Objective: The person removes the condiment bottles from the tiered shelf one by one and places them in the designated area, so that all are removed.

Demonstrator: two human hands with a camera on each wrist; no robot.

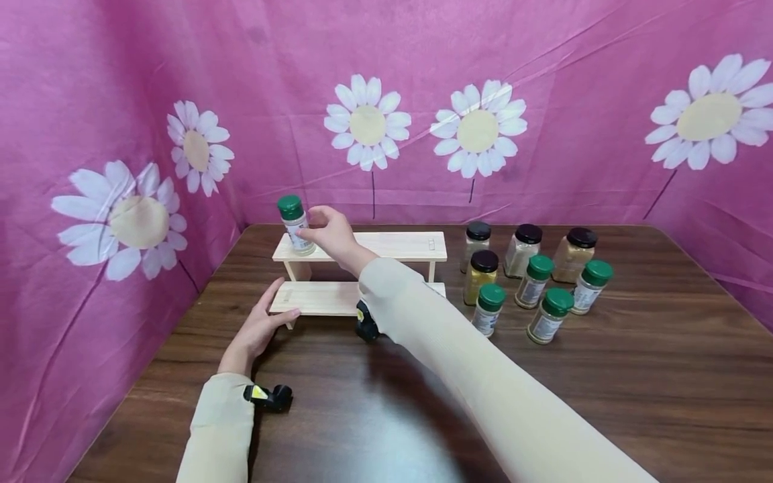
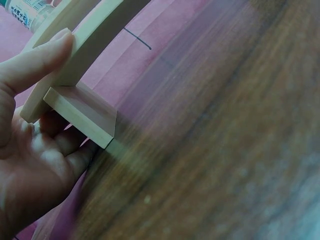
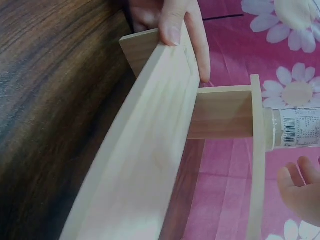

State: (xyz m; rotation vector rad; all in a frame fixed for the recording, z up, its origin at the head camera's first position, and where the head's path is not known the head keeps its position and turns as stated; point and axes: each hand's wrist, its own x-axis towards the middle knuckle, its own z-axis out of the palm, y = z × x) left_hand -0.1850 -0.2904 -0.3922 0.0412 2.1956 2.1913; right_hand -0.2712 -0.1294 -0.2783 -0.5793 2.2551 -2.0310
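A two-tier wooden rack (image 1: 386, 245) stands on the table. At the left end of its upper board is a spice jar (image 1: 296, 227) with a green lid and a printed label; its base meets the board in the right wrist view. My right hand (image 1: 334, 236) is just right of this jar, fingers loosely bent and not wrapped round it; in the right wrist view a small gap shows between the fingertips (image 3: 295, 175) and the glass. My left hand (image 1: 261, 327) grips the left end of the lower board (image 2: 95, 37), thumb on top and the other fingers below and behind.
Right of the rack stand several black-lidded jars (image 1: 522, 251) and several green-lidded spice jars (image 1: 546, 318). A pink cloth (image 1: 423, 40) with white daisies hangs behind the dark wooden table (image 1: 634, 382). Each wrist wears a small black camera (image 1: 274, 397).
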